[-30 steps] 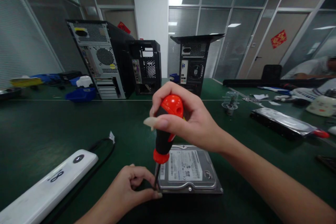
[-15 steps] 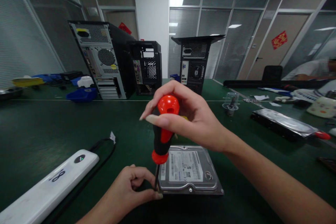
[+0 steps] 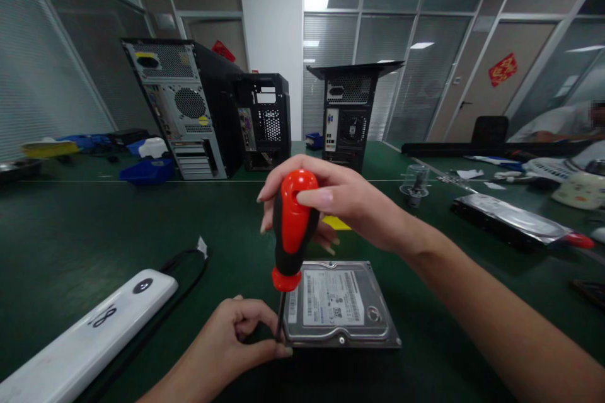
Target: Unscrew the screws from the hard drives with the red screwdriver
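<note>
A hard drive [image 3: 333, 302] with a white label lies flat on the green table, label side up. My right hand [image 3: 340, 201] is closed round the handle of a red and black screwdriver [image 3: 293, 227], which stands nearly upright with its shaft down. The shaft comes down at the drive's near left corner. There my left hand [image 3: 250, 334] pinches thumb and forefinger about the lower shaft, touching the drive's corner. The screwdriver's tip is hidden by those fingers. Behind my right hand part of a yellow object [image 3: 336, 223] shows.
Several computer cases, one a silver-backed tower [image 3: 189, 107], stand at the back. A white power strip [image 3: 94, 334] with a black cable lies at left, near a blue tray [image 3: 147, 171]. To the right are another hard drive [image 3: 513, 217] and a clear plastic container [image 3: 414, 182]. Another person [image 3: 543, 123] sits far right.
My right hand has shifted its grip on the screwdriver handle: the thumb now lies on its top, and more of the handle shows. My left hand and the hard drive stay in place.
</note>
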Tool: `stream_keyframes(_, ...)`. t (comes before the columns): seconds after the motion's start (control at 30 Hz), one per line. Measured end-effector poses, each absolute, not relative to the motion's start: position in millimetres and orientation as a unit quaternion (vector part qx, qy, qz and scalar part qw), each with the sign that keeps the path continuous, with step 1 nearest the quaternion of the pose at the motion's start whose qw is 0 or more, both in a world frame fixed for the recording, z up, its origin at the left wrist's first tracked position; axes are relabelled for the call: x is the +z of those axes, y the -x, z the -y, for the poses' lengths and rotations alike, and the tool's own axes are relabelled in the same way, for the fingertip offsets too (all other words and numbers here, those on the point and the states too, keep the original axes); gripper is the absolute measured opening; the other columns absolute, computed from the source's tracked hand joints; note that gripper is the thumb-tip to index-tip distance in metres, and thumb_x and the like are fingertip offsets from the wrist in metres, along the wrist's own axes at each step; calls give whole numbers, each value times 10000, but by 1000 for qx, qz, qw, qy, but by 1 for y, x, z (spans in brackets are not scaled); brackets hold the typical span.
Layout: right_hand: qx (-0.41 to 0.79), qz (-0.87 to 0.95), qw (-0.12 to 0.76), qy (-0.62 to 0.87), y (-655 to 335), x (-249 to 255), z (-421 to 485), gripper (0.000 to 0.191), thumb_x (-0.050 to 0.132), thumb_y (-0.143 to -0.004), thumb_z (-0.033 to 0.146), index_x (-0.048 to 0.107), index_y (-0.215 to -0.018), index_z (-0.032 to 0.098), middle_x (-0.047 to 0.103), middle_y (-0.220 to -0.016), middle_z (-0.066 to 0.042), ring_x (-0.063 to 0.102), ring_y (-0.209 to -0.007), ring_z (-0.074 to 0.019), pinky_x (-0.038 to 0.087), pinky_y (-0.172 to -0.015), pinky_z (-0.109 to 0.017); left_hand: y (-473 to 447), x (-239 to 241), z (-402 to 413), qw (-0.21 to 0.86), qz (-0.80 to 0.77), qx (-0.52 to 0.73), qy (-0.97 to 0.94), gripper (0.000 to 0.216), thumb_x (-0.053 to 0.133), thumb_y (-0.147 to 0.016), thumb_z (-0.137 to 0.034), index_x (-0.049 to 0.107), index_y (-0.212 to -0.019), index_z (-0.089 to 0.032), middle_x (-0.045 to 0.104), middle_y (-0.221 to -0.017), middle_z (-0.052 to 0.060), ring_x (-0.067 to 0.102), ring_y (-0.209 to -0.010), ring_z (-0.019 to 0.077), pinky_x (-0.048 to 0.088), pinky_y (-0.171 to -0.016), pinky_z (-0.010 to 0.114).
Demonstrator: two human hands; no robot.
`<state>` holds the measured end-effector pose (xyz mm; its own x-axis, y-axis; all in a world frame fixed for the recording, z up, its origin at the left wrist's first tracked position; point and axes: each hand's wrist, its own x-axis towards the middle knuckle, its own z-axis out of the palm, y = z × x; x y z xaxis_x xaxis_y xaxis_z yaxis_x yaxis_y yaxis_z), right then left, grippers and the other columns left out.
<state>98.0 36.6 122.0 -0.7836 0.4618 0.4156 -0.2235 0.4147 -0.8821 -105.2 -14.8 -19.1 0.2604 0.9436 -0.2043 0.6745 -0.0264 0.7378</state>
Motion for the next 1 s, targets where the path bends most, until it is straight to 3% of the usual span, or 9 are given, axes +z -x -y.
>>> stream_keyframes(0.1, 537, 779, 315, 77, -101, 122, -39, 197, 522, -901, 253, 548, -1086, 188, 597, -939, -8, 514, -630, -51, 420, -465, -138, 105, -19, 16, 386, -580, 174, -696, 262, 685, -635, -439, 688, -706, -187, 290, -526, -78, 320, -583, 126, 328, -806, 318)
stream_keyframes(0.3, 521, 779, 335, 94, -99, 120, -40, 299, 650, -833, 352, 542, -1057, 186, 623, -924, -9, 521, -550, -32, 441, -436, -120, 106, -22, 15, 393, -580, 178, -691, 265, 695, -626, -443, 680, -714, -193, 290, -509, -82, 317, -574, 125, 336, -764, 295)
stream_keyframes(0.4, 520, 771, 356, 90, -98, 119, -40, 277, 714, -781, 285, 544, -973, 180, 630, -919, -9, 601, -708, -72, 528, -620, -180, 106, -23, 15, 392, -579, 186, -690, 253, 704, -615, -430, 675, -693, -191, 294, -507, -83, 327, -574, 127, 344, -788, 305)
stream_keyframes(0.5, 534, 759, 361, 87, -95, 116, -39, 307, 739, -754, 284, 493, -919, 203, 646, -908, -6, 632, -860, -132, 536, -783, -302, 105, -21, 15, 384, -584, 182, -692, 254, 705, -610, -439, 673, -681, -197, 295, -496, -84, 348, -576, 134, 347, -844, 333)
stream_keyframes(0.67, 531, 748, 385, 101, -91, 113, -37, 312, 720, -771, 325, 446, -874, 217, 581, -748, 44, 625, -734, -124, 532, -694, -289, 104, -20, 16, 394, -582, 185, -687, 246, 713, -608, -431, 674, -682, -199, 266, -470, -115, 307, -511, 93, 185, -1064, 424)
stream_keyframes(0.77, 523, 752, 389, 94, -89, 113, -37, 279, 707, -783, 334, 474, -861, 201, 521, -716, 56, 596, -663, -99, 515, -629, -247, 104, -22, 16, 399, -585, 193, -679, 247, 723, -591, -427, 672, -673, -200, 274, -476, -120, 284, -504, 81, 118, -1100, 432)
stream_keyframes(1.0, 537, 752, 371, 91, -89, 114, -33, 244, 640, -833, 392, 511, -846, 186, 541, -694, 42, 545, -638, -87, 481, -616, -231, 104, -23, 15, 386, -586, 186, -688, 254, 718, -604, -441, 670, -677, -202, 269, -470, -116, 272, -508, 90, 222, -1052, 421)
